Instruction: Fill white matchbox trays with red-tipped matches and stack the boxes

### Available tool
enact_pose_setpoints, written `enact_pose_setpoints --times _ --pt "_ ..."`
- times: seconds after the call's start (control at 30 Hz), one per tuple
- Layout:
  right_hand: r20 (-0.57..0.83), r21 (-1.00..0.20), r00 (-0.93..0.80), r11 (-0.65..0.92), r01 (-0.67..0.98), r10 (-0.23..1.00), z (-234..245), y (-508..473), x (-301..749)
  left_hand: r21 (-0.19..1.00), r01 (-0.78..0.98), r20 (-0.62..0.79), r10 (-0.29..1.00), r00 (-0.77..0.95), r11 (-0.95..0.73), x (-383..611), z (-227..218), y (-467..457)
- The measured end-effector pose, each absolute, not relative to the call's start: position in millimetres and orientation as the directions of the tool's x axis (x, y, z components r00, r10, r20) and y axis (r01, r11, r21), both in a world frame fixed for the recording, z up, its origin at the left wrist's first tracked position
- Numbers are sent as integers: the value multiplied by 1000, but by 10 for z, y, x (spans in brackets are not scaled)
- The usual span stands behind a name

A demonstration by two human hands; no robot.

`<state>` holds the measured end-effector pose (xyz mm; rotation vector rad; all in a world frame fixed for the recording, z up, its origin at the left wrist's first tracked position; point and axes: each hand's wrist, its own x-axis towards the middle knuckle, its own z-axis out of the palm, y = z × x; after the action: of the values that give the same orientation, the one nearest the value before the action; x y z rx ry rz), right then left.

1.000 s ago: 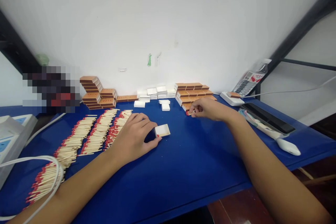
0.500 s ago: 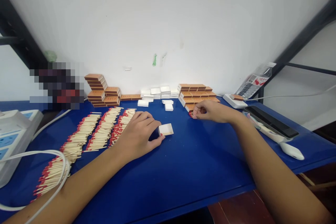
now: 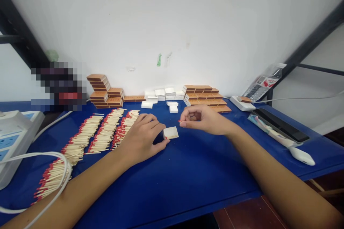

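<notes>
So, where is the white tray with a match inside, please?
In the head view, the white tray is just below centre, touching the left hand, with the right hand to its right.

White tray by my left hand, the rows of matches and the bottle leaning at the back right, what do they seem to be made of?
White tray: probably thin card, matte, judging by its flat, thin walls. Matches: most likely bare wood, pale and dull, with red-coated heads. Bottle: apparently clear plastic, glossy and see-through, though glass can't be fully ruled out.
</notes>
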<state>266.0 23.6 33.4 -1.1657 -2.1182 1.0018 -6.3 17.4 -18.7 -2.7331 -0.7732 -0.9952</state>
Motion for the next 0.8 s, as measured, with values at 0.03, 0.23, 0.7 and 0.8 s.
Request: enact_pose_setpoints --times 0.03,0.23,0.7,0.8 --pt "94 -807 -517 369 462 851 309 206 2589 46 506 633 417 652 -861 -62 -182 173" --pt "167 -729 -557 483 486 813 183 116 2390 34 491 633 399 663 -870 -57 -182 176" --pt "72 -358 -325 328 874 943 401 457 3224 50 493 619 415 667 -869 -69 -166 164" --pt "-30 -381 -305 271 884 952 382 535 3405 41 496 621 411 667 -867 -67 -165 172"
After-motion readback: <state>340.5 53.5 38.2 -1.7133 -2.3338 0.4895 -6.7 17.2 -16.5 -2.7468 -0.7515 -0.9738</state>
